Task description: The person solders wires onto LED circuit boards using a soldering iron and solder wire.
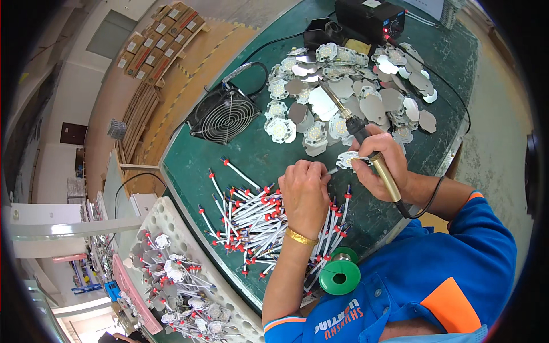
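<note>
My right hand [384, 160] grips a soldering iron [366, 146] by its gold and black handle, tip pointing up toward the pile of parts. My left hand [305, 191] pinches a thin white wire, its end touching a small star-shaped white LED board [347, 160] that lies on the green mat [251, 154] between both hands. Under my left wrist lies a heap of white wires with red and blue ends [251, 214]. A gold bracelet sits on my left wrist.
A pile of silvery LED boards [349, 86] spreads behind the hands. A black fan [224, 116] stands at left, a black soldering station [370, 18] at the back, a green solder spool [339, 274] near me. A white perforated tray [183, 274] holds finished boards with wires.
</note>
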A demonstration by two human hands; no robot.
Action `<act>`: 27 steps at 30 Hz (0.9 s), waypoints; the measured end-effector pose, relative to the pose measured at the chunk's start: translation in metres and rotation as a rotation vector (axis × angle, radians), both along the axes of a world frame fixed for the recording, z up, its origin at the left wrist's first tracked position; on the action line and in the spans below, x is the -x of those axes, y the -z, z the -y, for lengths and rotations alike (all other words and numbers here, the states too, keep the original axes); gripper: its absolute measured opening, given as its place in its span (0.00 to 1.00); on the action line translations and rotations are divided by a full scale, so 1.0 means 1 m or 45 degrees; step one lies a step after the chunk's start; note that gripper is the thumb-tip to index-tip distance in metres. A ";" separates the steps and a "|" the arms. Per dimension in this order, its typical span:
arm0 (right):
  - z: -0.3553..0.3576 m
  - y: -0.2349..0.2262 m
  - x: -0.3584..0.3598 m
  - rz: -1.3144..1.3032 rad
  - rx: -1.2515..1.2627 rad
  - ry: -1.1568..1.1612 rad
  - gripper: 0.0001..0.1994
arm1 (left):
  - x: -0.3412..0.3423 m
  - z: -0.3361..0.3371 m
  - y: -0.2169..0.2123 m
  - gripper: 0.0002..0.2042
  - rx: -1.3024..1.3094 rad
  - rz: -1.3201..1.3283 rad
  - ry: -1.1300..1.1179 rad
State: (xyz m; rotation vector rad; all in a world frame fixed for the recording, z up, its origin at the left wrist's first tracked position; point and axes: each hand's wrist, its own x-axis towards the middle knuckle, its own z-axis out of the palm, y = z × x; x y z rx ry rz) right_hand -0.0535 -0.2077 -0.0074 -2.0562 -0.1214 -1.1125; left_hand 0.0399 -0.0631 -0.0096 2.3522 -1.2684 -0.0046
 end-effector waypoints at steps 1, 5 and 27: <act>-0.003 -0.001 0.000 -0.013 -0.015 0.005 0.17 | -0.002 0.000 0.002 0.06 -0.008 0.023 0.029; 0.000 0.007 0.006 -0.001 -0.076 0.046 0.15 | -0.001 0.003 -0.010 0.04 0.185 -0.025 0.068; -0.025 0.011 0.002 -0.131 -0.185 -0.253 0.14 | 0.017 -0.089 -0.017 0.31 1.436 -2.168 0.142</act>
